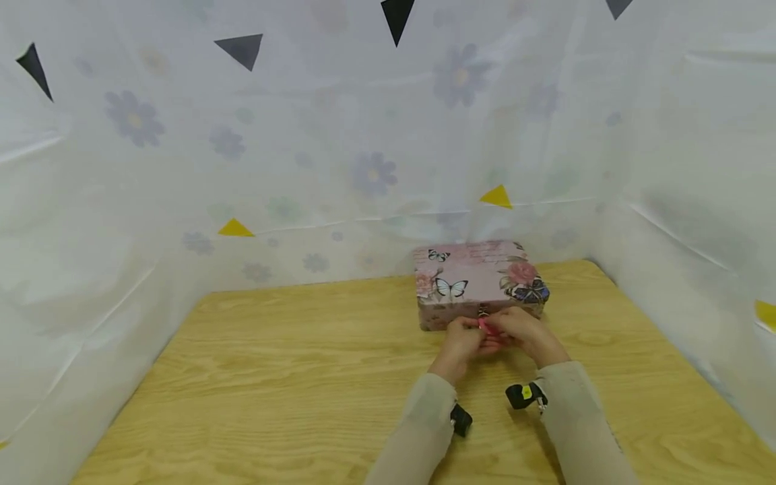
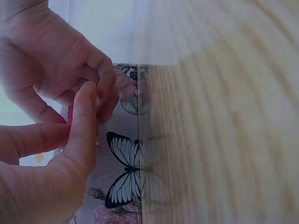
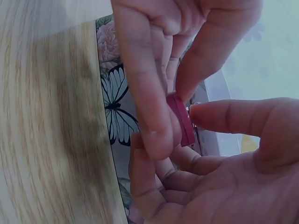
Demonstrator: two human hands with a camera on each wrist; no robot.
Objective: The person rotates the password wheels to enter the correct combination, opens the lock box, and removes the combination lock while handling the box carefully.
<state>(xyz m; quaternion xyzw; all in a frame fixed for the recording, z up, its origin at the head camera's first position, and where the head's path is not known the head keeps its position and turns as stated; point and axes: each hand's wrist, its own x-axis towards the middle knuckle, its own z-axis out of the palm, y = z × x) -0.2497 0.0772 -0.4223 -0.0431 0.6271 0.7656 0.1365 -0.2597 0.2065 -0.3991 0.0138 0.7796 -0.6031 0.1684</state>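
A pink box (image 1: 473, 276) with butterflies and roses lies near the table's back edge, its lid down. Just before its front clasp (image 1: 483, 310), both hands meet at a small red padlock (image 3: 182, 121), of which only part shows. My left hand (image 1: 459, 347) pinches its red body between thumb and finger. The right hand (image 1: 527, 333) holds it from the other side. In the right wrist view, the right thumb (image 3: 233, 116) presses a small silvery part of the padlock, and the other fingers curl below. Fingers hide most of the padlock in the left wrist view.
The wooden table (image 1: 273, 377) extends to the left and in front of the box. Behind it hangs a white flowered sheet (image 1: 339, 135) with black and yellow triangles. White sheets also enclose both sides. Black cameras are strapped to both wrists.
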